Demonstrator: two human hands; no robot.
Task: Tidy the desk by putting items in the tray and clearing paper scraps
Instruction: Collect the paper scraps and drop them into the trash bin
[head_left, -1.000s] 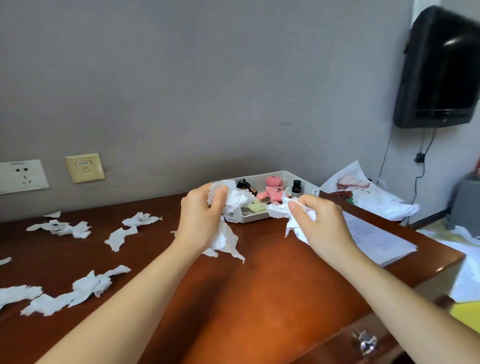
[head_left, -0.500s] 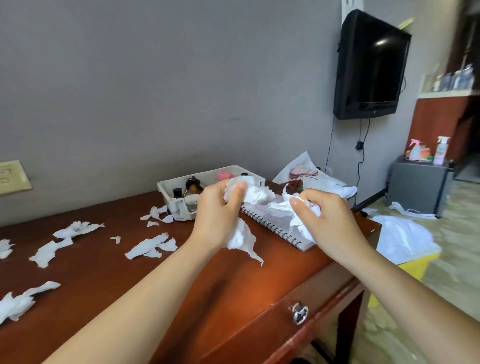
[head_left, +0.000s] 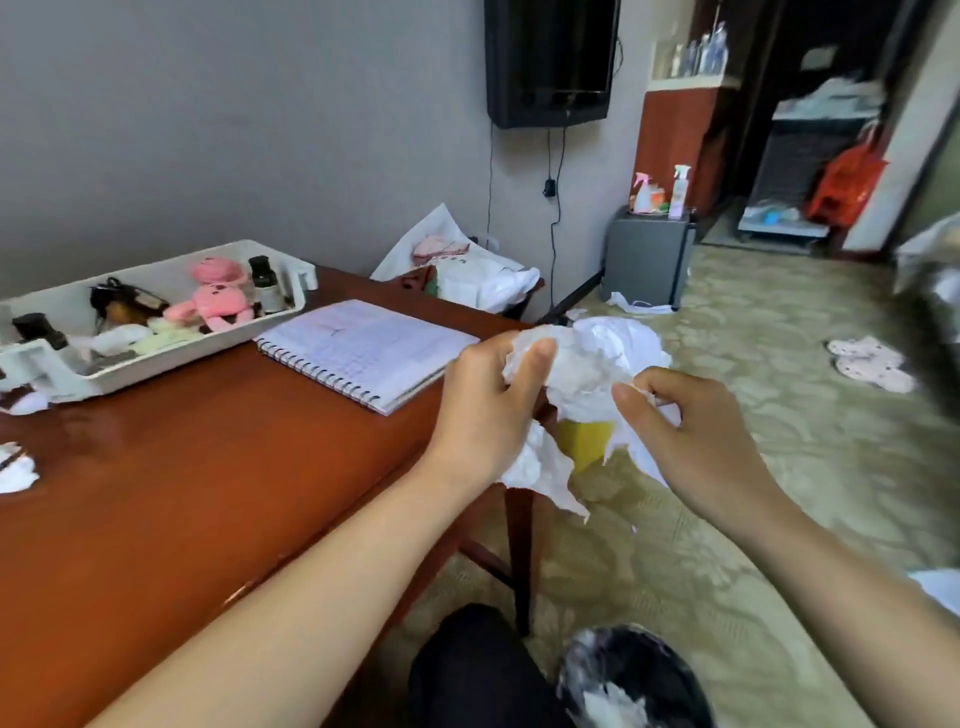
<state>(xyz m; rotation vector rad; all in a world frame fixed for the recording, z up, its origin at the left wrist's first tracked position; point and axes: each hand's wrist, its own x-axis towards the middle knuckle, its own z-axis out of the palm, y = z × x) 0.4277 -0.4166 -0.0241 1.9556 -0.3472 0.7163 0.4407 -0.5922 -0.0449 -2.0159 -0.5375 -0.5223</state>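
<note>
Grip: my left hand (head_left: 488, 410) and right hand (head_left: 696, 431) both curl round the wad of paper scraps (head_left: 587, 364), held past the worktop (head_left: 208, 467) end | Done: small items (head_left: 213, 304) sit in tray (head_left: 171, 364) | Left: dump wad; loose scraps (head_left: 15, 473) at worktop's left edge.

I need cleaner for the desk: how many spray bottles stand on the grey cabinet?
2. The pink-topped spray bottle stands toward the left of the grey cabinet top, the taller white spray bottle toward its right. Clutter between them could hide another.
</note>
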